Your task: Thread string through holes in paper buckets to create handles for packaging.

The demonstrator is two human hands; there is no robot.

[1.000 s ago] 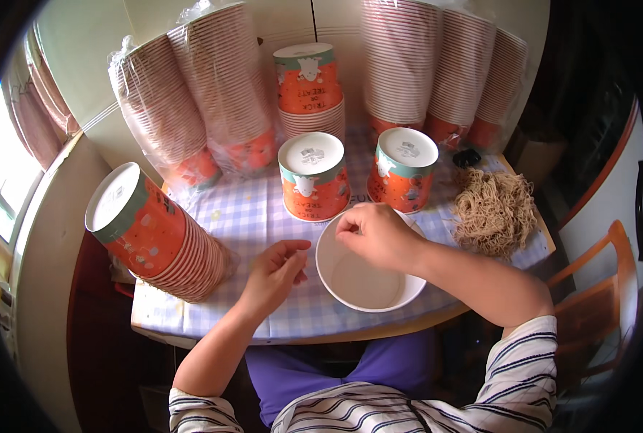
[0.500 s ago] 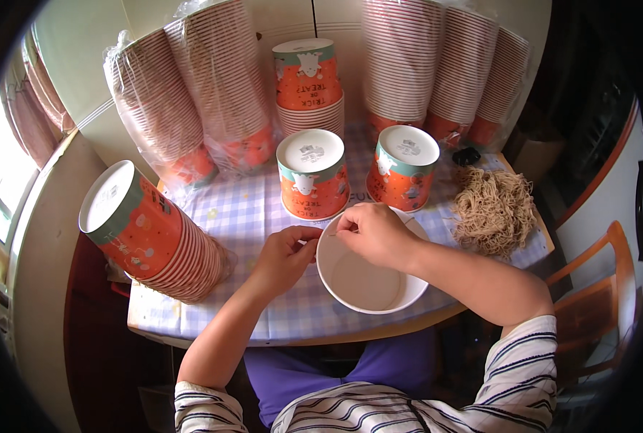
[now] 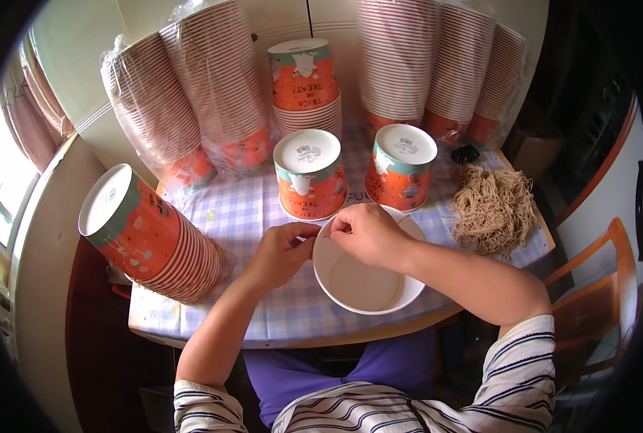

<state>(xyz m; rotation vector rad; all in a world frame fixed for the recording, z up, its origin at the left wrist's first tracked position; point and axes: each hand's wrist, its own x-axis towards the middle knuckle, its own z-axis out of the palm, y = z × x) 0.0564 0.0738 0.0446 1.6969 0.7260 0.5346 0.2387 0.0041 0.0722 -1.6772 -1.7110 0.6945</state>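
Observation:
A white-lined paper bucket (image 3: 365, 285) rests near the table's front edge, its open mouth tilted up toward me. My left hand (image 3: 281, 252) is at the outside of its left rim, thumb and fingers pinched together; what they hold is too small to make out. Reaching over the mouth, my right hand (image 3: 365, 234) pinches a thin tan cord just inside the same rim. A short thin strand also shows by the bucket's far right rim. A tangled heap of tan cords (image 3: 493, 209) lies to the right.
Upside-down orange and green paper buckets, one (image 3: 308, 177) and another (image 3: 401, 167), stand just beyond. A leaning bucket stack (image 3: 155, 234) is at left. Plastic-wrapped stacks (image 3: 220, 79) line the back wall. The checked tablecloth (image 3: 227, 317) covers the table; a wooden chair (image 3: 596, 303) stands right.
Both hands stay at the bucket's left rim with slight finger movement. The view has shifted a little; the buckets and the cord heap keep their places.

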